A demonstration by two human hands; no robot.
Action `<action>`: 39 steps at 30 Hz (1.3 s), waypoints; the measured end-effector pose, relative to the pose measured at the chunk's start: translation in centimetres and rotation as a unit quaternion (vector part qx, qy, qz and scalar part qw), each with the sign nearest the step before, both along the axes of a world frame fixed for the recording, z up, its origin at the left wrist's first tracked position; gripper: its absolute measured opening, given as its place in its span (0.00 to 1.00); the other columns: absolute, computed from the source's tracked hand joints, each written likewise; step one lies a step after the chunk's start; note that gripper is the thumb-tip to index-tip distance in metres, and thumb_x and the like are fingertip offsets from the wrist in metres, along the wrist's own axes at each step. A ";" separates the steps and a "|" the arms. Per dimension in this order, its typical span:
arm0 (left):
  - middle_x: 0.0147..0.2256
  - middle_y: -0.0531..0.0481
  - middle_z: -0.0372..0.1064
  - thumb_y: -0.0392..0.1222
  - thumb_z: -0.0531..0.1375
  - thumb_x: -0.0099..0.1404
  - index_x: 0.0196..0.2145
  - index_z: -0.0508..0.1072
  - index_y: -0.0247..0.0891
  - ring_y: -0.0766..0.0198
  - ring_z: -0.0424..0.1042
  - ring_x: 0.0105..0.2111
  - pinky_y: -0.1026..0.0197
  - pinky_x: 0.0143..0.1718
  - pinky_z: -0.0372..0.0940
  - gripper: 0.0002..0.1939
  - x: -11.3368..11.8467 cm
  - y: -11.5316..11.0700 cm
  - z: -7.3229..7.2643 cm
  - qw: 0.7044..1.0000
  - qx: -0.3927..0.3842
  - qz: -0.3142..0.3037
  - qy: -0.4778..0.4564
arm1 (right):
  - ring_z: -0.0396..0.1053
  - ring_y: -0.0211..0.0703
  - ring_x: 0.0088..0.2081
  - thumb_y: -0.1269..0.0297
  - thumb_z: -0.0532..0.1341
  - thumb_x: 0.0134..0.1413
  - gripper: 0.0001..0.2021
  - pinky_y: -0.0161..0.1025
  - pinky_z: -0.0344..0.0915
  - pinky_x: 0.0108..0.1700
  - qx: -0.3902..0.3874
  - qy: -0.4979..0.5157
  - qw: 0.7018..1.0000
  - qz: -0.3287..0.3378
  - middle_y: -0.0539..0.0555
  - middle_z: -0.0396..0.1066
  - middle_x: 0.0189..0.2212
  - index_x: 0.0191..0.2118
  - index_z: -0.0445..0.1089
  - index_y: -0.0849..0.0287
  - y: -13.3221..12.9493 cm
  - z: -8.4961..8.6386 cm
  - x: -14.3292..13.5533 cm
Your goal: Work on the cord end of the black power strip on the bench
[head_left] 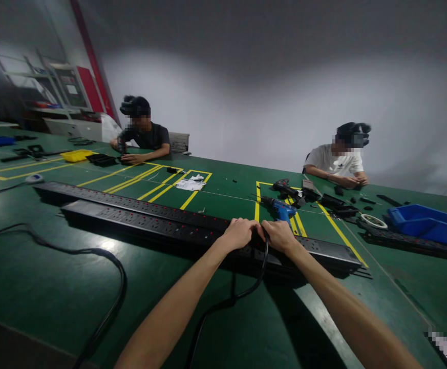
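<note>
Two long black power strips with rows of sockets lie side by side across the green table: the front strip (142, 219) and the rear strip (323, 251), which extends further right. At the front strip's right end, my left hand (240, 233) is closed with curled fingers; what it grips is hidden. Right beside it, fingertips almost meeting, my right hand (279, 234) pinches a black power cable (264, 261). From there the cable curves down toward the table's near side. Just behind my right hand lies a blue cordless drill (280, 208).
Another cable (121, 282) loops at left. Behind the drill are a dark power tool (284, 187) and black parts. A blue bin (426, 225) stands right, near a tape roll (373, 221). Papers (190, 183) and a yellow tray (76, 156) lie farther back. Two people sit across the table.
</note>
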State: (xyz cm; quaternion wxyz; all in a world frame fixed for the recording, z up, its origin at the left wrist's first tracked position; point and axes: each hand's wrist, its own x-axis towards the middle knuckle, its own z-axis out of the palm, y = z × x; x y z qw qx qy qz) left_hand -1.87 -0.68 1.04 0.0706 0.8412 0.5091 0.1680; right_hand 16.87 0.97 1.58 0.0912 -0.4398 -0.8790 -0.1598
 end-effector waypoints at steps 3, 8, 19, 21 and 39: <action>0.47 0.49 0.75 0.37 0.46 0.70 0.53 0.71 0.50 0.53 0.71 0.49 0.51 0.52 0.61 0.21 0.0 -0.1 0.1 1.000 -0.002 -0.004 -0.007 | 0.70 0.42 0.27 0.55 0.42 0.69 0.25 0.38 0.46 0.29 -0.002 0.003 1.000 0.003 0.59 0.76 0.29 0.34 0.71 0.61 -0.1 -0.1 0.1; 0.50 0.48 0.74 0.37 0.46 0.69 0.56 0.70 0.49 0.52 0.70 0.50 0.49 0.53 0.61 0.22 0.0 0.1 -0.2 1.000 -0.009 -0.005 -0.006 | 0.72 0.45 0.31 0.49 0.44 0.68 0.24 0.37 0.49 0.29 -0.034 -0.019 0.999 0.001 0.60 0.76 0.32 0.40 0.71 0.60 0.0 0.5 0.2; 0.50 0.48 0.74 0.38 0.47 0.70 0.56 0.70 0.50 0.53 0.70 0.51 0.51 0.53 0.61 0.22 -0.2 0.1 0.0 1.000 -0.013 -0.002 0.001 | 0.75 0.53 0.35 0.46 0.46 0.65 0.26 0.38 0.58 0.33 -0.074 -0.163 0.984 0.019 0.64 0.77 0.35 0.39 0.74 0.60 0.8 2.9 -0.4; 0.49 0.48 0.74 0.38 0.47 0.70 0.55 0.71 0.50 0.53 0.71 0.50 0.51 0.53 0.61 0.22 -0.2 0.0 0.1 1.000 -0.016 -0.002 0.001 | 0.75 0.52 0.35 0.50 0.44 0.67 0.25 0.38 0.59 0.34 -0.062 -0.152 0.986 0.012 0.64 0.77 0.36 0.41 0.73 0.62 0.2 2.5 -0.6; 0.51 0.48 0.74 0.38 0.48 0.70 0.57 0.70 0.50 0.53 0.69 0.52 0.49 0.56 0.58 0.22 -0.1 0.5 -0.6 0.999 -0.028 -0.013 -0.025 | 0.60 0.36 0.20 0.41 0.56 0.57 0.25 0.35 0.52 0.24 -0.368 0.177 0.898 -0.163 0.52 0.66 0.19 0.22 0.67 0.60 -1.2 4.6 0.6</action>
